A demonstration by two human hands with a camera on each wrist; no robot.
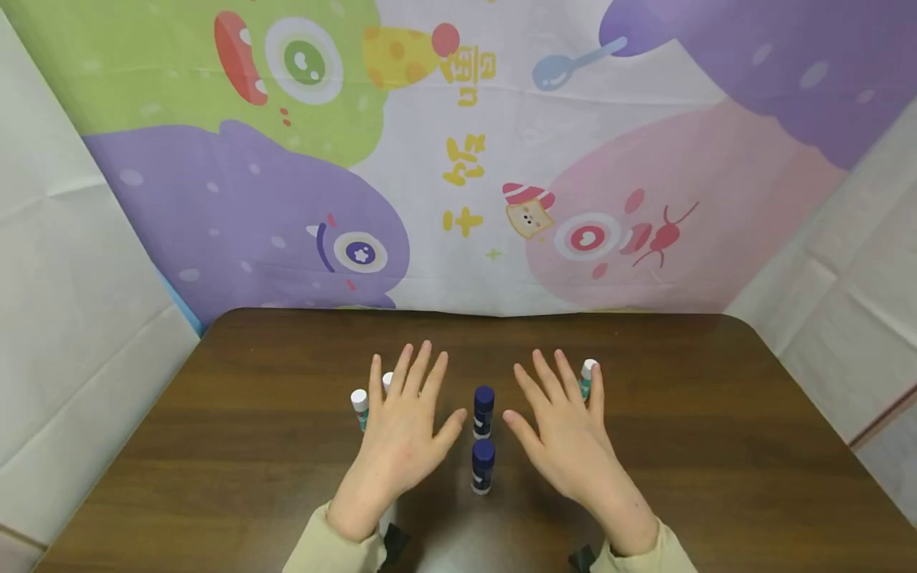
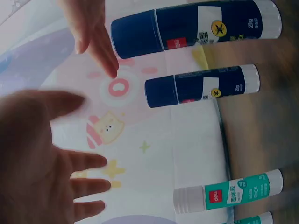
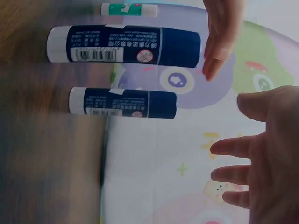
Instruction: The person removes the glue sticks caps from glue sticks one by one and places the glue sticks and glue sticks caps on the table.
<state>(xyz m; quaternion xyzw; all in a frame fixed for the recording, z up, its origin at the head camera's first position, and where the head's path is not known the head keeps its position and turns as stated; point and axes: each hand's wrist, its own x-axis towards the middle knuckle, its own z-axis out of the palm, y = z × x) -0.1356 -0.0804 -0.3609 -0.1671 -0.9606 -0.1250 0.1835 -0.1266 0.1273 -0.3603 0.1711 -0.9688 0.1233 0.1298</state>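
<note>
Two navy-blue glue sticks stand upright mid-table, one in front of the other: the near glue stick (image 1: 483, 468) and the far glue stick (image 1: 483, 414). To their left my left hand (image 1: 404, 434) hovers with fingers spread, holding nothing. My right hand (image 1: 573, 442) is likewise spread on their right, with nothing in it. Beyond the left hand stand two green glue sticks with white caps, the outer green glue stick (image 1: 360, 407) and another, partly hidden green glue stick (image 1: 388, 382). Behind the right little finger a further green glue stick (image 1: 587, 378) is partly covered.
The brown wooden table (image 1: 251, 446) has rounded far corners. A cartoon-printed curtain (image 1: 458, 263) hangs along its far edge. White cloth panels (image 1: 64, 239) flank it on both sides.
</note>
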